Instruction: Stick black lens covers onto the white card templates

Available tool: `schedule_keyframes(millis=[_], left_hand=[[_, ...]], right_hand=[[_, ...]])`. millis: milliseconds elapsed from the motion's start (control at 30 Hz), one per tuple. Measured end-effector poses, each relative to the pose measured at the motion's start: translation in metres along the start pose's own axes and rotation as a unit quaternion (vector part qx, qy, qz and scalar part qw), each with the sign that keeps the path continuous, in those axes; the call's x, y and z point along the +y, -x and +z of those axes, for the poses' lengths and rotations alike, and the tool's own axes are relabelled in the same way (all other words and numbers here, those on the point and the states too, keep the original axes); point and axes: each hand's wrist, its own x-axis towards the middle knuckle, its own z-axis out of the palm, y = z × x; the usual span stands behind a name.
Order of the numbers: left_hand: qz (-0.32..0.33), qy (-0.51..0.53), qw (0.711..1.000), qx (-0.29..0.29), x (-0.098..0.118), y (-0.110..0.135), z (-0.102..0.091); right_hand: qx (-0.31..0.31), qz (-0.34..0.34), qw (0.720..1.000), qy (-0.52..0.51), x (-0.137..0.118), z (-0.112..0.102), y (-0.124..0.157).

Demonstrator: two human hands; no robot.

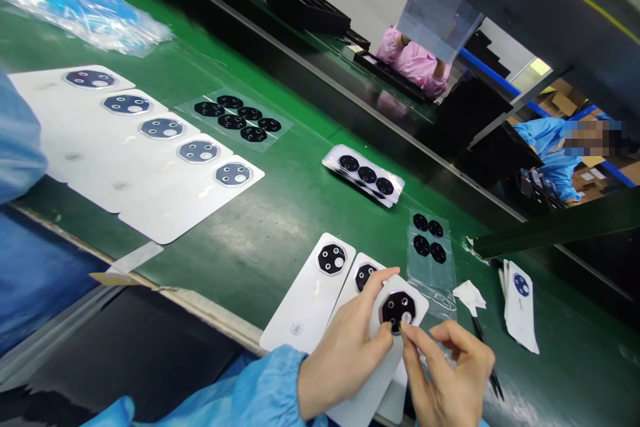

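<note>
My left hand (345,353) grips a white phone back cover (397,297) that has a black octagonal camera lens piece (397,310) on it. The thumb and forefinger close around the cover's upper part. My right hand (447,370) pinches at the lower edge of that lens piece with fingertips together; what it pinches is too small to name. Two more white covers (313,293) with black camera rings lie side by side just left of the held one on the green belt (280,207).
A row of several white covers (165,167) lies at the left. Clear film sheets of black lens pieces (237,119) (430,247) and a small stack (365,175) lie on the belt. Tweezers (487,360) and another cover stack (520,303) are at right. Other workers sit beyond.
</note>
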Motion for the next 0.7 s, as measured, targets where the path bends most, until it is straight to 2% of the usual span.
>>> schedule_keyframes(millis=[200,300,367,500,567,600,700], left_hand=[[-0.011,0.01,1.0,-0.009,0.002,-0.001,0.0],[-0.01,0.011,1.0,-0.006,0.002,-0.002,-0.001],[-0.014,0.016,1.0,0.002,-0.002,-0.002,-0.002],[-0.024,0.059,0.998,0.023,-0.009,-0.002,-0.008],[-0.026,0.078,0.996,0.036,-0.01,-0.001,-0.013],[-0.03,0.086,0.995,0.041,-0.009,0.0,-0.016],[-0.062,0.12,0.99,0.045,-0.003,0.004,-0.023]], right_hand=[[-0.019,0.01,1.0,-0.014,0.0,0.008,0.005],[0.003,0.018,0.999,-0.045,-0.004,0.006,0.003],[0.028,0.073,0.993,-0.093,-0.006,0.0,-0.003],[0.06,0.247,0.951,-0.178,0.008,-0.01,-0.027],[0.008,0.243,0.959,-0.148,0.024,-0.001,-0.042],[-0.051,0.214,0.97,-0.105,0.032,0.008,-0.05],[-0.124,0.157,0.978,-0.064,0.049,0.045,-0.07]])
